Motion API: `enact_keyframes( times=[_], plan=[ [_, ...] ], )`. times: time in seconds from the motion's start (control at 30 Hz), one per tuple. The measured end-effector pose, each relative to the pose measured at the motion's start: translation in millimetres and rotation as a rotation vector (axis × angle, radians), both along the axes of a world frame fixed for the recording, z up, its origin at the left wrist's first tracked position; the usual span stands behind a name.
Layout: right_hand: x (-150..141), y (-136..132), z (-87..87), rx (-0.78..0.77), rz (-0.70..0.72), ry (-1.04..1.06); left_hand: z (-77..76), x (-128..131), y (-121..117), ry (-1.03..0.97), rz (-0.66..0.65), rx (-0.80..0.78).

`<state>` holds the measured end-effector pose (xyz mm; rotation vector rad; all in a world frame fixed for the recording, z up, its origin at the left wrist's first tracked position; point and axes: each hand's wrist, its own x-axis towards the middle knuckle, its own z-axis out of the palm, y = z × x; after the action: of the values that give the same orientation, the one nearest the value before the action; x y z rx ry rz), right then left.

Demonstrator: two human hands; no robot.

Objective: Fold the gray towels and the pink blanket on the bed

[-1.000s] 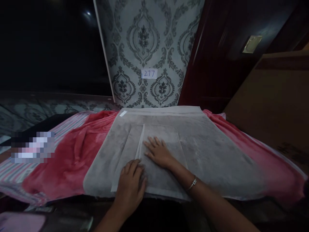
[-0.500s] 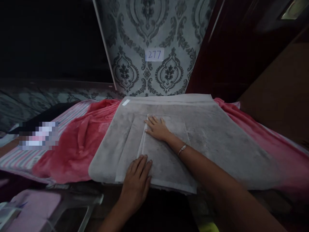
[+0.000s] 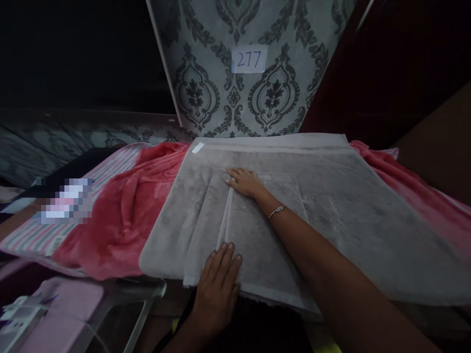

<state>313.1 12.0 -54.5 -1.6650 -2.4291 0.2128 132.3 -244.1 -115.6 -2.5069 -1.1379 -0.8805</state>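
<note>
Lying flat on the grey cloth (image 3: 261, 247), the right hand (image 3: 246, 182) is unclenched. The left hand (image 3: 218, 287), also loose, rests nearer.

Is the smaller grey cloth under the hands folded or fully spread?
Folded, it appears: the smaller grey cloth shows layered pale edges running between the left hand and right hand.

The head view looks forward and down over the grey cloth (image 3: 368, 215), near enough that the left hand (image 3: 217, 289) sits large at six o'clock, the right hand (image 3: 246, 181) mid-view. It faces the patterned wall (image 3: 235, 117) at twelve; toward two, a dim surface (image 3: 390, 63), possibly a door.
</note>
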Motion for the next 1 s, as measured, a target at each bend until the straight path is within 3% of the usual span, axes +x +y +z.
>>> enact_keyframes(
  times=[0.17, 0.3, 0.4, 0.47, 0.63, 0.77, 0.9, 1.0],
  plan=[
    [0, -3, 3.9, -0.018, -0.004, 0.012, 1.6, -2, 0, 0.033, -0.003, -0.023],
    [3, -12, 21.1, -0.03, -0.028, 0.008, 3.4, -4, 1, 0.021, -0.017, -0.046],
    [15, -38, 34.2, -0.017, -0.014, 0.015, 6.3, -6, 2, 0.03, -0.041, -0.072],
    [27, -70, 35.5, -0.001, 0.02, 0.036, 10.1, -9, 3, 0.046, -0.061, -0.093],
    [68, -185, 4.1, 0.026, 0.097, 0.073, 25.1, -20, 1, 0.113, -0.13, -0.17],
    [99, -265, -30.8, 0.12, 0.006, 0.171, 34.5, -37, -4, 0.116, -0.131, -0.236],
    [111, -312, -56.3, 0.329, -0.261, 0.457, 36.6, -55, -5, -0.128, -0.034, -0.297],
    [111, -324, -65.4, 0.375, -0.444, 0.634, 37.5, -62, 0, -0.31, 0.065, -0.346]
  ],
)
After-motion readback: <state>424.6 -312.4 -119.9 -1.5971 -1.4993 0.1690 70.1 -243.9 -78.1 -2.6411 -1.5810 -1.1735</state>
